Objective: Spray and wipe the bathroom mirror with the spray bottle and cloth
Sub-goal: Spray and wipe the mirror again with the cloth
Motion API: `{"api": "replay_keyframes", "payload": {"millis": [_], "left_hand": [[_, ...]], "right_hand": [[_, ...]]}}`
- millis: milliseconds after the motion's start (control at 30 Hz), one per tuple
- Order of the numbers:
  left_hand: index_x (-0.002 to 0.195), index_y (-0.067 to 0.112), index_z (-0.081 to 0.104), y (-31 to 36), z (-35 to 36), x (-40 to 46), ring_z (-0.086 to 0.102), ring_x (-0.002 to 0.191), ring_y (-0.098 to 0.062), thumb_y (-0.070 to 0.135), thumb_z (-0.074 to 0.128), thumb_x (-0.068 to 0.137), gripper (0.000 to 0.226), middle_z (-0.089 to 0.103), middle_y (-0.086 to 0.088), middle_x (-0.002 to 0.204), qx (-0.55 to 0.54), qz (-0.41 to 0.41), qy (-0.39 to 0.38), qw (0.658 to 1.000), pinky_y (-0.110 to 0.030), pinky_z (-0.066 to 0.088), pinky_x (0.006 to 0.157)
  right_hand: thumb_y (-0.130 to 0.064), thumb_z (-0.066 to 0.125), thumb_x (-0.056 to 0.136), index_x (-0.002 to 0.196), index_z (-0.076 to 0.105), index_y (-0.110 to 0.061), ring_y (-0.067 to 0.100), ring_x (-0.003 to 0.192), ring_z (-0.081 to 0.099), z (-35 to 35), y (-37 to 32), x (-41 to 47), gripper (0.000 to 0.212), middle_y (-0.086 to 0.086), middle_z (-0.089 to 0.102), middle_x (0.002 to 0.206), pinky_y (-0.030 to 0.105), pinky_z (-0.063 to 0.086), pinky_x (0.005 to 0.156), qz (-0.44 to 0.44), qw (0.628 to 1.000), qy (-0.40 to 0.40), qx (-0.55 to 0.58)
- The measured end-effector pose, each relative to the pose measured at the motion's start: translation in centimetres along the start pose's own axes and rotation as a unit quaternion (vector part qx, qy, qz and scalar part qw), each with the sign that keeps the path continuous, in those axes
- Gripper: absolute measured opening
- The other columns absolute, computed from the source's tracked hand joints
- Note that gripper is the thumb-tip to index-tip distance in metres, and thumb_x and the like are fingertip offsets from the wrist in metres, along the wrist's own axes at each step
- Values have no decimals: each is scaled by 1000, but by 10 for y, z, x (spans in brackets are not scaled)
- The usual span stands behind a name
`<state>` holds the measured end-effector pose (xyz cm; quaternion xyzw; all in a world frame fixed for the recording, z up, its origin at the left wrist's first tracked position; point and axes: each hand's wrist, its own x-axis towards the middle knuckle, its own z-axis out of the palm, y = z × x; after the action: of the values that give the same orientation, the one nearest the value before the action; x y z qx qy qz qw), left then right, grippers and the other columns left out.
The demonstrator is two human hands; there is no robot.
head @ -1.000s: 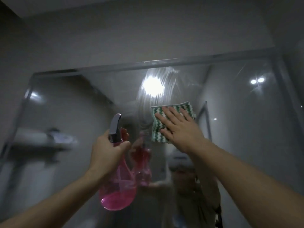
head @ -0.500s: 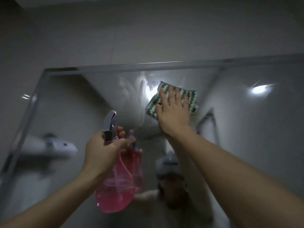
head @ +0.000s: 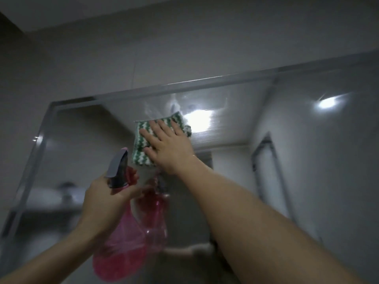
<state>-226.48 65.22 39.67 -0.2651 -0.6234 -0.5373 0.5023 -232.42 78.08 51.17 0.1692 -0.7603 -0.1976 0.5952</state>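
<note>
Your right hand (head: 170, 148) is flat on the cloth (head: 143, 140), fingers straight and slightly spread, palm pressing it against the mirror (head: 287, 160) in the upper middle of the glass, just below the top frame edge. The cloth is green and white w/ a zigzag pattern; it sticks out to the left of and above your fingers, and a dark bit shows past your hand on the right, prob. its reflection, can't tell for sure. Smeared wet streaks (head: 164, 103) sit on the glass above and around the cloth, next to the bright reflected ceiling light (head: 200, 119). Your left hand (head: 102, 203) grips the spray bottle (head: 121, 238) round its neck, fingers curled at the front by the trigger, thumb side toward you. The bottle is pink and see-through w/ a grey head (head: 118, 169), nozzle tilted up toward the mirror, held close in front of the glass below and left of the cloth; can't tell if it touches. Its reflection shows just to the right. A second reflected light (head: 327, 102) glows at upper right; a blurry shelf (head: 55, 199) w/ something on it is reflected at lower left.
</note>
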Motion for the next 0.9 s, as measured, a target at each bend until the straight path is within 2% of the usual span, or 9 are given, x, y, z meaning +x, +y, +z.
{"api": "replay_keyframes", "payload": {"millis": [100, 200, 300, 400, 500, 600, 700, 800, 900], "left_hand": [[75, 25, 67, 17, 30, 7, 65, 83, -30, 22, 64, 50, 25, 70, -8, 81, 22, 1, -18, 1000, -45, 51, 77], [75, 19, 66, 34, 60, 10, 66, 85, -28, 21, 64, 49, 26, 71, -9, 82, 22, -1, -23, 999, -46, 50, 83], [76, 15, 67, 50, 83, 13, 67, 83, -24, 17, 63, 48, 28, 71, -6, 81, 3, 7, -14, 1000, -43, 50, 85], [79, 10, 66, 59, 97, 16, 65, 82, -25, 12, 67, 51, 28, 70, -8, 82, -16, 8, -26, 1000, -39, 49, 80], [81, 9, 66, 60, 100, 17, 64, 82, -25, 5, 72, 57, 26, 70, -8, 82, -19, 12, -35, 999, -35, 47, 76], [76, 14, 67, 51, 88, 21, 63, 76, -23, 15, 65, 49, 27, 69, -6, 78, -21, 4, -28, 999, -38, 47, 74], [74, 16, 68, 35, 63, 29, 64, 77, -24, 16, 65, 48, 26, 70, -5, 79, -20, -9, -23, 1000, -38, 47, 75], [75, 14, 67, 21, 39, 40, 64, 80, -22, 14, 65, 49, 26, 71, -6, 81, -32, -1, -23, 999, -36, 47, 77], [77, 12, 66, 13, 20, 55, 65, 84, -25, 3, 69, 60, 19, 70, -8, 83, -46, 8, -11, 999, -38, 49, 81]], "right_hand": [[-44, 17, 102, 152, 4, -29, 16, 146, -3, -15, 58, -15, 54, 1, -2, 160, 39, -8, 115, 46, 999, 20, 9], [-44, 21, 102, 152, 8, -28, 16, 146, 0, -26, 114, -38, 54, 1, 2, 160, 37, -7, 115, 94, 995, 37, 21], [-45, 21, 101, 152, 7, -29, 16, 146, 0, -34, 164, -61, 55, 1, 2, 160, 36, -8, 115, 140, 989, 49, 22], [-46, 17, 101, 152, 2, -28, 17, 146, -3, -40, 200, -84, 56, 2, -2, 160, 38, -9, 115, 184, 982, 48, 8], [-44, 17, 101, 152, 1, -26, 18, 146, -4, -38, 202, -89, 56, 4, -3, 160, 40, -9, 116, 204, 978, 46, 6], [-39, 23, 101, 152, 7, -24, 21, 146, 0, -37, 192, -81, 55, 6, 2, 160, 41, -7, 116, 239, 968, 67, 19], [-39, 22, 101, 152, 6, -23, 22, 146, 0, -40, 182, -69, 56, 7, 1, 160, 43, -5, 116, 262, 963, 56, 12], [-39, 20, 101, 152, 3, -21, 24, 146, -3, -40, 158, -36, 57, 8, -1, 159, 45, -7, 116, 247, 968, 37, 10], [-40, 19, 100, 152, 2, -21, 24, 146, -5, -35, 125, 8, 58, 8, -4, 159, 45, -9, 115, 215, 976, 27, 17]]}}
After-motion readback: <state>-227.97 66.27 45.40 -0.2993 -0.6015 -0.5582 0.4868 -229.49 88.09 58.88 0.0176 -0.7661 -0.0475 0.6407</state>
